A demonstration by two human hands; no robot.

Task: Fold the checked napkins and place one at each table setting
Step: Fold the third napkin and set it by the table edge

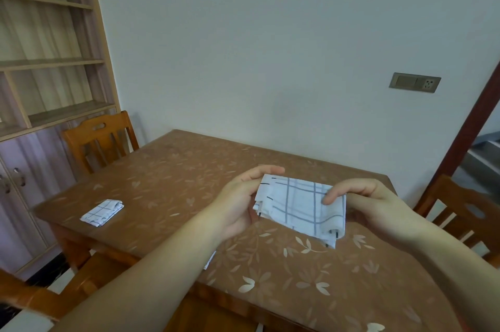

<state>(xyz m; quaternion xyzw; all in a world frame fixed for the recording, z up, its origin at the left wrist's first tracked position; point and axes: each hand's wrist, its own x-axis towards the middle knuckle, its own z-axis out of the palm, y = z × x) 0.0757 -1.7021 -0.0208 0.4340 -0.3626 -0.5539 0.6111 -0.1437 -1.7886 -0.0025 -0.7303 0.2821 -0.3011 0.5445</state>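
Observation:
A white napkin with blue-grey checks (300, 207) is folded into a small rectangle and held above the table. My left hand (240, 199) grips its left edge, where the layers fan apart. My right hand (365, 199) pinches its right edge with the thumb on top. A second folded checked napkin (102, 212) lies flat near the table's left edge. A small white corner of cloth (210, 260) shows beneath my left forearm, mostly hidden.
The table (189, 169) has a brown cover with a pale leaf pattern. Wooden chairs stand at the far left (100, 139), at the right (460, 210) and at the near left (40, 299). A shelf cabinet (48, 66) fills the left wall.

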